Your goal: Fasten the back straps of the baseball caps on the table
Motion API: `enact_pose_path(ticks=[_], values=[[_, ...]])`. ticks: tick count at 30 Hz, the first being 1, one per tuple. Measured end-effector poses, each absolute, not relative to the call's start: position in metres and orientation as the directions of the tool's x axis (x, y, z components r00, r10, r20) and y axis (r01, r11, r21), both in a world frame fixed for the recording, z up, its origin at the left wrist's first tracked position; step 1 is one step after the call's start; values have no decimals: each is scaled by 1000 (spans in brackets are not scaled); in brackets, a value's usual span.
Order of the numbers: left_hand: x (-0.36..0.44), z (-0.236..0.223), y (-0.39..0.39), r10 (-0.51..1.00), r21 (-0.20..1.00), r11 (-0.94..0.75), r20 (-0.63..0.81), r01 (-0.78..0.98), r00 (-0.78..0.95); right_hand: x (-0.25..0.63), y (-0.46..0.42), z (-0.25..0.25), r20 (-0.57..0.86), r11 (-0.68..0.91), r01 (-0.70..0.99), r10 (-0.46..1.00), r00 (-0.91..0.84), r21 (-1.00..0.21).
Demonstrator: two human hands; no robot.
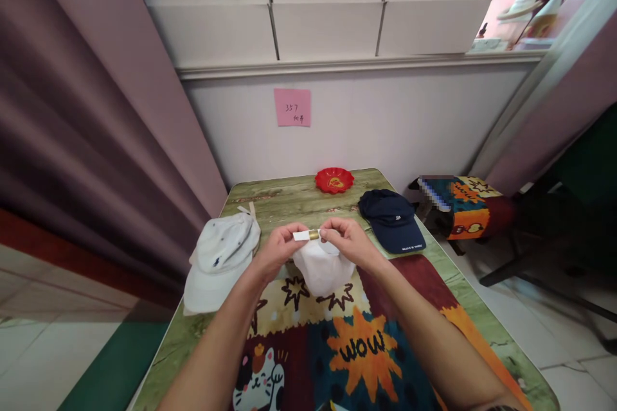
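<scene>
Over the middle of the table I hold up a white cap (322, 275) by its back strap (301, 236), which carries a gold-coloured metal buckle (314, 234). My left hand (279, 247) pinches the strap to the left of the buckle, its fingers closed. On the buckle's other side my right hand (351, 241) pinches the strap where it meets the cap. The cap's crown hangs down below my hands; its brim cannot be made out. Left of my hands lies a pale cap (222, 260) with a small dark logo, and to the right a navy cap (393, 218).
A red scalloped dish (334, 181) stands at the table's far end. Under my arms lies a patterned cloth (332, 359). A pink note (293, 108) sticks to the wall ahead. Curtains (91, 77) hang at the left; a cloth-covered stool (465, 205) stands at the right.
</scene>
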State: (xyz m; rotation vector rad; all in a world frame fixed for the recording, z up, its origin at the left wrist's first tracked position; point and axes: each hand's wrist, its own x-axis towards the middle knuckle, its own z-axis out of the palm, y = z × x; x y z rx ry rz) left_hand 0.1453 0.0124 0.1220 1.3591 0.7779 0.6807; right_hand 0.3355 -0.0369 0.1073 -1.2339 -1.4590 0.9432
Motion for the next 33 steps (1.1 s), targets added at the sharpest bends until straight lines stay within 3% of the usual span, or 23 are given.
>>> enact_pose_path(ticks=[7, 9, 11, 13, 15, 19, 22, 24, 29, 33], values=[[135, 108, 15, 799, 950, 282, -155, -135, 580, 340, -37, 114, 152, 163, 261, 986, -64, -952], [126, 110, 19, 810, 932, 300, -137, -203, 570, 349, -35, 109, 131, 136, 116, 990, -51, -984], [119, 113, 23, 840, 899, 285, -66, -333, 539, 358, -33, 99, 107, 111, -153, 994, 36, -982], [117, 116, 29, 877, 831, 269, -3, -487, 480, 366, -32, 86, 104, 140, -434, 989, 106, -890], [121, 121, 35, 924, 738, 281, -37, -613, 380, 370, -33, 71, 136, 143, -568, 989, 56, -811], [133, 132, 43, 954, 608, 298, -224, -736, 201, 369, -41, 45, 78, -26, -385, 964, -253, -922], [137, 137, 47, 927, 561, 344, -333, -753, 175, 358, -49, 38, -3, -147, -305, 905, -426, -941], [136, 134, 48, 901, 554, 397, -385, -731, 198, 348, -53, 40, -3, -188, -432, 919, -395, -882], [119, 97, 25, 899, 645, 438, -320, -626, 299, 330, -53, 55, -69, -83, -758, 996, -50, -647], [100, 48, -32, 740, 549, 672, -465, -497, 486, 332, -50, 47, -225, -79, -887, 974, 28, -454]])
